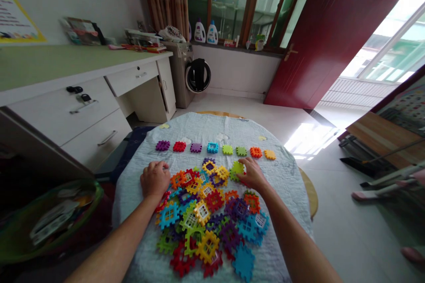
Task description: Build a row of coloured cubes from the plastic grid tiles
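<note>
My right hand (253, 174) pinches a lime-green notched building block (236, 169) at the upper right of a loose pile. Resting on the cloth at the pile's left edge, my left hand (155, 179) has its fingers curled in; anything inside them is hidden. Between my forearms lies the pile of notched plastic blocks in mixed colours, some with window frames, such as a yellow block (208, 246) and a blue block (244, 261). Beyond the hands, several blocks form a spaced row, from a purple block (162, 145) to a light-orange block (270, 154).
A pale blue cloth (133, 234) covers the round table. To the left stand a white desk (88, 119) and a green basket (96, 194) with things inside. A washing machine (181, 75) with its door ajar and a red door (308, 35) are farther back.
</note>
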`<state>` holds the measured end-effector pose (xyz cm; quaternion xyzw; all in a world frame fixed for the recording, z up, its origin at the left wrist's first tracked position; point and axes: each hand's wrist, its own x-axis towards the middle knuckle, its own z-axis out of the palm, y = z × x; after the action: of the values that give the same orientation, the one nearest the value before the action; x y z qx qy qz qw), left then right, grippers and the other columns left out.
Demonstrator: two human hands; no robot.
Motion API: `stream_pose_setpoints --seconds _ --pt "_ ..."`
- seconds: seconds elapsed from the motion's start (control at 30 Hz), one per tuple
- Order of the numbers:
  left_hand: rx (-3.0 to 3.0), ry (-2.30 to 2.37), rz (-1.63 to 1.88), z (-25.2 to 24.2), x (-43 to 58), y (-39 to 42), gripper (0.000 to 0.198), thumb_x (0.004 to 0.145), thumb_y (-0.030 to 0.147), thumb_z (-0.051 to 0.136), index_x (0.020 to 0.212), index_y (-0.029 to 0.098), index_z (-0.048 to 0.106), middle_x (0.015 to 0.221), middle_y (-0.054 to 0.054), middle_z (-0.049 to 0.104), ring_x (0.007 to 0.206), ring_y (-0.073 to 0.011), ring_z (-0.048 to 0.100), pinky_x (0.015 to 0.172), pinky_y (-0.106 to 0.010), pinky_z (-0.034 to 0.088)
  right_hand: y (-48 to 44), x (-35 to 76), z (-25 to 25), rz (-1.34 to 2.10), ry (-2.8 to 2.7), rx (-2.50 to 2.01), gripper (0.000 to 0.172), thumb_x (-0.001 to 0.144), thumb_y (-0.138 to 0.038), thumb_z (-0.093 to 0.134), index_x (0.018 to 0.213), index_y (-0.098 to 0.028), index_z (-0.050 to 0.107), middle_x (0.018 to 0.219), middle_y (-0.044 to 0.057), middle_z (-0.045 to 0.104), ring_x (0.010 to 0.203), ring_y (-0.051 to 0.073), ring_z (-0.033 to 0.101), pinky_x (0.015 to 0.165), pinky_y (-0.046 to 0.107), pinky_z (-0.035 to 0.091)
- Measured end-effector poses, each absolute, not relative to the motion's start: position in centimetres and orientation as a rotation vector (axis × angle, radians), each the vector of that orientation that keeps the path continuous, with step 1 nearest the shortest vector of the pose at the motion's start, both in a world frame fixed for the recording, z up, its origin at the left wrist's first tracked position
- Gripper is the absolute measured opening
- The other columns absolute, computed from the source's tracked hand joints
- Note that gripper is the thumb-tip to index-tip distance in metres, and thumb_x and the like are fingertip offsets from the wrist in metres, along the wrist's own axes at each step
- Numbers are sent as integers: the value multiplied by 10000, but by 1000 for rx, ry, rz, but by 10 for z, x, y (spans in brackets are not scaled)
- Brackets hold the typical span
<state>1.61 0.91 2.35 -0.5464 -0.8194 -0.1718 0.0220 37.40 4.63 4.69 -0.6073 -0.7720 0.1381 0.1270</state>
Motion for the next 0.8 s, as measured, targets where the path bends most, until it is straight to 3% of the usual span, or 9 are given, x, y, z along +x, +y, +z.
stream_pose_setpoints --seconds 0.33,0.63,0.8 --pt "-1675 -2552 -563 26 18 9 222 806 180 466 913 213 658 1083 -88 615 958 -259 558 789 -359 408 146 333 59 285 -2378 -1915 502 748 -329 715 1229 -237 608 1210 69 611 1070 249 524 887 324 361" --pt "-1685 -2542 -584 24 17 9 207 802 168 473 891 212 655 1064 -81 616 948 -249 553 782 -349 396 152 329 51 296 -2424 -1933 465 730 -329 719 1180 -245 637 1202 89 605 1115 313 493 849 377 376" --pt "-1674 -2563 -589 27 18 8 216 807 171 469 902 216 658 1070 -80 616 958 -252 553 781 -350 399 142 341 59 266 -2369 -1908 599 742 -318 724 1309 -243 544 1320 99 543 1150 295 480 902 379 383"
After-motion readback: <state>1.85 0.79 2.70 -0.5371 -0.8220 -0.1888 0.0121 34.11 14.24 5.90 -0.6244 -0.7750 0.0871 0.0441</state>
